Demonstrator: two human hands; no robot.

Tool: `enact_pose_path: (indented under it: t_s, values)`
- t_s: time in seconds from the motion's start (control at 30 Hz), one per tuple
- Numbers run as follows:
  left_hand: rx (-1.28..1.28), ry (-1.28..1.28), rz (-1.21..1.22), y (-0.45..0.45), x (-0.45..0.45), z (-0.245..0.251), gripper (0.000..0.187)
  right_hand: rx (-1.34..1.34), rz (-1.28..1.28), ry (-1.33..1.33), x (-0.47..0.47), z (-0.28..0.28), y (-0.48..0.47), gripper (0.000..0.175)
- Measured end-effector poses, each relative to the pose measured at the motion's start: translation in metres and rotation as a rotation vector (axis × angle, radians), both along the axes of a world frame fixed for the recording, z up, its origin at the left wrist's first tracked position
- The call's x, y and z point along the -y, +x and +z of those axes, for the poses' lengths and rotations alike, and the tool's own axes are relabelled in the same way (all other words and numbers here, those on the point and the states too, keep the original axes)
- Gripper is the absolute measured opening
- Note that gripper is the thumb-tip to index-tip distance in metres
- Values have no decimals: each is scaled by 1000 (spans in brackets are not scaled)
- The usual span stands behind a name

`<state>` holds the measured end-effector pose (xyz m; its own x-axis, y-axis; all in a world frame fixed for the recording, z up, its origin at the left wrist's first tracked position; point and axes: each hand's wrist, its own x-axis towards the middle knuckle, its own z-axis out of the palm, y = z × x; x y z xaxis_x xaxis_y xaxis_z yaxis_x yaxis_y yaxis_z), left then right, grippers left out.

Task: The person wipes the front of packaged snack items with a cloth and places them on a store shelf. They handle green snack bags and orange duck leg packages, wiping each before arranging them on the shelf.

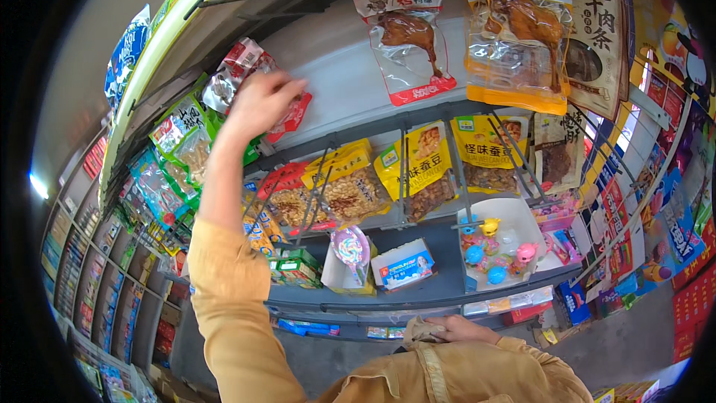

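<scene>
My left hand (268, 101), slightly blurred, reaches to the upper left in front of a red-and-silver snack pouch (238, 70) that hangs on the display rack. Its fingers are curled and overlap the pouch; whether they grip it is hidden. Just below and left of that hand hang green snack bags (187, 140). Close to my body at the bottom, my right hand (467, 328) holds a crumpled tan cloth (422, 331). Across the upper rack hang a vacuum-packed duck leg (411, 39) in a red-edged pouch and further duck-leg packs (517, 39) with orange edges.
Wire hooks (405, 173) project toward me, holding yellow bean bags (417, 168) and peanut-brittle packs (349, 187). On the shelf below are a lollipop (352, 249), a chocolate box (404, 266) and a white bin (503, 212) of small toys. Stocked shelves (95, 268) stand at left.
</scene>
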<state>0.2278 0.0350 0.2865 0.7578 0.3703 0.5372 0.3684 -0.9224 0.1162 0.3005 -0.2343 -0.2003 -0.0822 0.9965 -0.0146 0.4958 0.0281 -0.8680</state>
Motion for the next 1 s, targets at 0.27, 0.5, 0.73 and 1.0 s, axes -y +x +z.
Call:
enact_pose_path:
  t_s: [0.27,0.5,0.73,1.0]
  values:
    - [578,-794,-275,153,-27,-25,44,39,-79,174,25,-6,14,46]
    - [633,-1038,-390,191,19,-18,29,-107,-152,-9,47,-7,34,49]
    - [554,-858,-626,148,48,8,19,-74,-146,-19,47,5,38,51]
    - [370,-574,-746,64,118,25,18,-30,-45,-73,31,23,21,50]
